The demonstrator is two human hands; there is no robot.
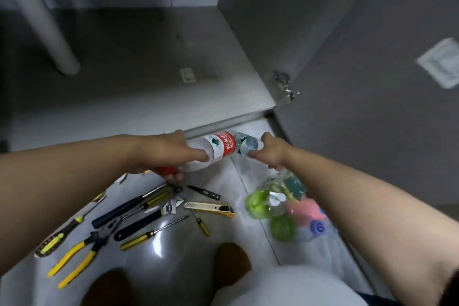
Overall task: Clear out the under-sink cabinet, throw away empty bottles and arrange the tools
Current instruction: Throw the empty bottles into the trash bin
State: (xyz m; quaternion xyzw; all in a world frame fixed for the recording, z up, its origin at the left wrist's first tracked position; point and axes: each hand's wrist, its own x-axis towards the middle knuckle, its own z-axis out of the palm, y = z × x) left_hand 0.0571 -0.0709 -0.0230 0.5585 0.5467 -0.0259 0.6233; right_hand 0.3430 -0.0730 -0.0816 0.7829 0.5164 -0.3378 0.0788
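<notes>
A person's left hand (171, 150) is wrapping curled fingers around a clear plastic bottle with a red-and-white label (218, 148), lying on the pale floor tiles (223, 218) at the cabinet's edge. Seemingly empty, it is likely handling light and crushable; mid-body grip suits. The right hand (269, 153) is pinching a smaller clear bottle (247, 144); its neck is hidden.

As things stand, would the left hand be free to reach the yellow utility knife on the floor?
Probably not right away: the left hand is holding the red-labelled bottle. The utility knife itself lies uncovered on the floor, nothing on top of it.
</notes>
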